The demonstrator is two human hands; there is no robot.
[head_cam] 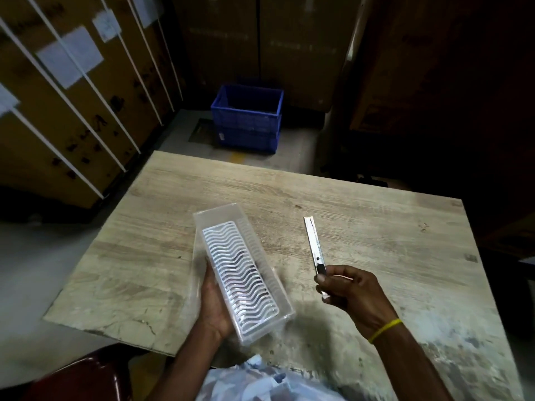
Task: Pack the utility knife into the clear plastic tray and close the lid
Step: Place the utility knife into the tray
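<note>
My left hand (212, 303) holds a long clear plastic tray (228, 215) from underneath, lifted above the table and tilted toward me. Inside it lies a white insert with wavy slots (238, 273). To its right, my right hand (351, 295) grips the lower end of a slim metal utility knife (313, 241), which points up and away from me. A yellow band circles the right wrist. Knife and tray are apart by about a hand's width. I cannot make out a separate lid.
A worn wooden table (376, 227) lies under both hands. A blue plastic crate (247, 120) stands on the floor beyond the table's far edge. Strapped cardboard boxes (72, 96) line the left side. A dark red chair (86, 374) is at the lower left.
</note>
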